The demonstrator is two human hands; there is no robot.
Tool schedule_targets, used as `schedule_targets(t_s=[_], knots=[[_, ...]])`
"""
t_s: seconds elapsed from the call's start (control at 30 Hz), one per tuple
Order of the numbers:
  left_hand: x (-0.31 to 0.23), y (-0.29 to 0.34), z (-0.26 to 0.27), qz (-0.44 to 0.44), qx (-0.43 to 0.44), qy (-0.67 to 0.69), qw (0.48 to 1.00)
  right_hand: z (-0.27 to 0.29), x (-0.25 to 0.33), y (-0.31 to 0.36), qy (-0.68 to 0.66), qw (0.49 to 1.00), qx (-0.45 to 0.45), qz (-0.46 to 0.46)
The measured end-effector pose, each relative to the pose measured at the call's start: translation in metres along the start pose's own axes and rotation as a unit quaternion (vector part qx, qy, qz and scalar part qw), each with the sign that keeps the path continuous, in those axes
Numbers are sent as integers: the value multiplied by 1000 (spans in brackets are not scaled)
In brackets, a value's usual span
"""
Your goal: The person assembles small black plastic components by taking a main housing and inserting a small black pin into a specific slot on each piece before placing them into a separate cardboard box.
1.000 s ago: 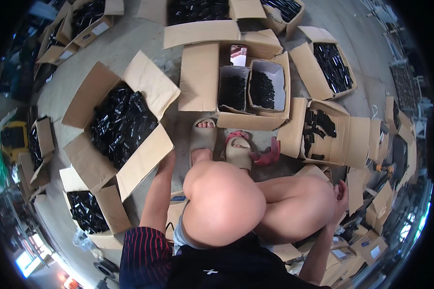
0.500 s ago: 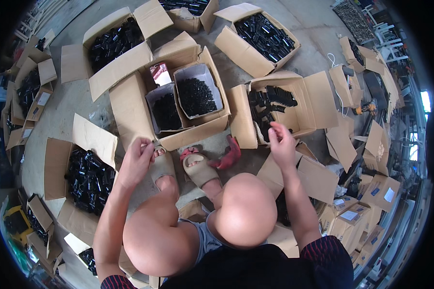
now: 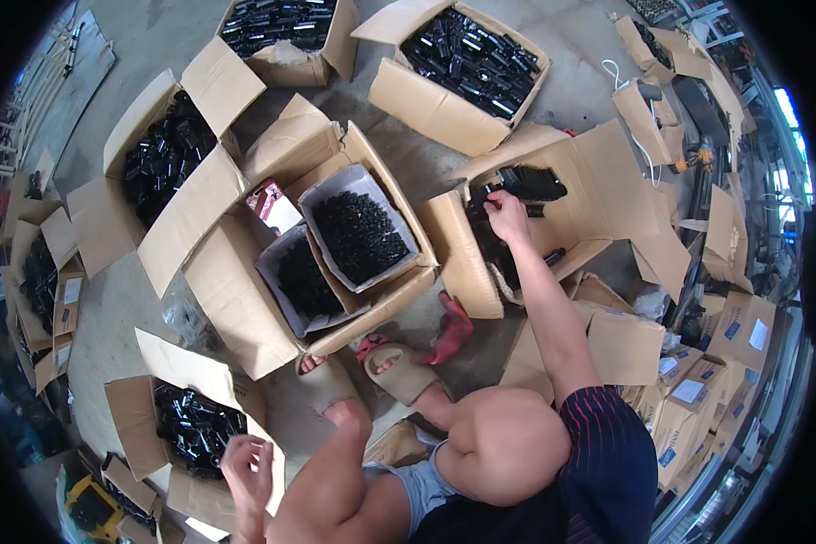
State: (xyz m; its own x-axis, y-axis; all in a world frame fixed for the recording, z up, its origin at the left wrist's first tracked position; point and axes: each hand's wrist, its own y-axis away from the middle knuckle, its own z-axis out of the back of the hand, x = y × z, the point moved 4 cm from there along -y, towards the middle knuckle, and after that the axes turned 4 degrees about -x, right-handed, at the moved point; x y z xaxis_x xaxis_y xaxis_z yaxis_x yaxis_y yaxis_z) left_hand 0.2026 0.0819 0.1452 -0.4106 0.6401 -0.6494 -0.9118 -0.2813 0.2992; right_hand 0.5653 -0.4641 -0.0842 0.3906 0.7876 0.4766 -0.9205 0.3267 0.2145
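Brown cardboard forms the flapped carton of glossy black pieces nearer than, and left of, the large tan box holding two grey trays. Beside that carton hovers the left hand, fingers loosely curled, nothing visible in them; its raised flap could snag the wrist. Beige open-toed slippers sit before the tan box, where a nudge might spill its fine black bits. Right of it, the right hand reaches inside a wide brown carton, fingertips at dark plastic parts; whether they grip, I cannot tell. A weak pinch could let one slip.
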Motion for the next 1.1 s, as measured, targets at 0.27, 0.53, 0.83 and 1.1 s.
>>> schedule_targets(t_s=[0.27, 0.53, 0.83, 1.1], knots=[[-34, -36, -28, 2, 36, 129, 991, -5, 5, -4, 103, 991, 74, 44], [-90, -125, -68, -189, 75, 83, 976, 2, 27, 1, 125, 992, -2, -15], [-98, -136, -77, -174, 85, 201, 960, 82, 159, 167, -216, 940, 233, 129], [-53, -130, -121, 64, 292, 400, 866, -33, 288, 255, -29, 800, 507, 320]])
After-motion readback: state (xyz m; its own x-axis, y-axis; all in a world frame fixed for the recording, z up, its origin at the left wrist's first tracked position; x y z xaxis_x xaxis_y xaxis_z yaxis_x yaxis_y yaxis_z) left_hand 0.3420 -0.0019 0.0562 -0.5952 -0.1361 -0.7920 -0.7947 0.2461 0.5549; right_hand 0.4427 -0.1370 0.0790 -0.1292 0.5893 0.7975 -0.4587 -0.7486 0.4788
